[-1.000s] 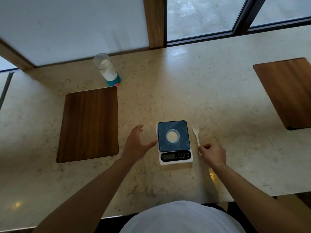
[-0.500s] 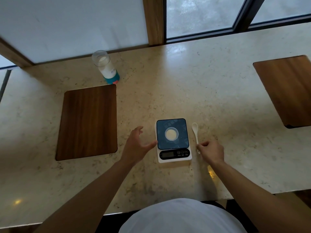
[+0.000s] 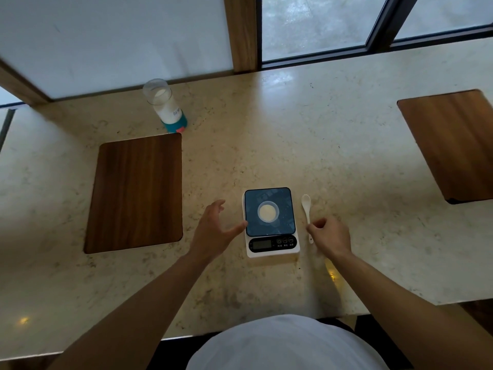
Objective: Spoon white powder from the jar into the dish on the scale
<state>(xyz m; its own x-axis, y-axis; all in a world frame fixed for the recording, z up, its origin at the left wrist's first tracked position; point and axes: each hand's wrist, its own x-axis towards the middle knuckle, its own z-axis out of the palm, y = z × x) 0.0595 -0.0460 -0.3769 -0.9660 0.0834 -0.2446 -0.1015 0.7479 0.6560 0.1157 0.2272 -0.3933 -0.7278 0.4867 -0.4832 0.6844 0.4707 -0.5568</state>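
Observation:
A small white scale (image 3: pixel 272 248) with a dark blue platform sits near the counter's front edge. A small round dish (image 3: pixel 267 211) holding white powder rests on the platform's centre. The clear jar (image 3: pixel 165 106) of white powder, with a teal base, stands far back on the left, open at the top. A white spoon (image 3: pixel 306 205) lies flat on the counter right of the scale. My right hand (image 3: pixel 330 236) has curled fingers pinching the spoon's handle. My left hand (image 3: pixel 213 231) hovers with spread fingers left of the scale, thumb at the platform's edge.
A dark wooden board (image 3: pixel 136 193) lies on the stone counter (image 3: pixel 333 156) to the left, between jar and scale. A second wooden board (image 3: pixel 453 142) sits at the far right. Windows and a wooden post run along the back.
Almost nothing differs: both hands stay beside the scale and the spoon still lies on the counter. Only the camera view has shifted slightly.

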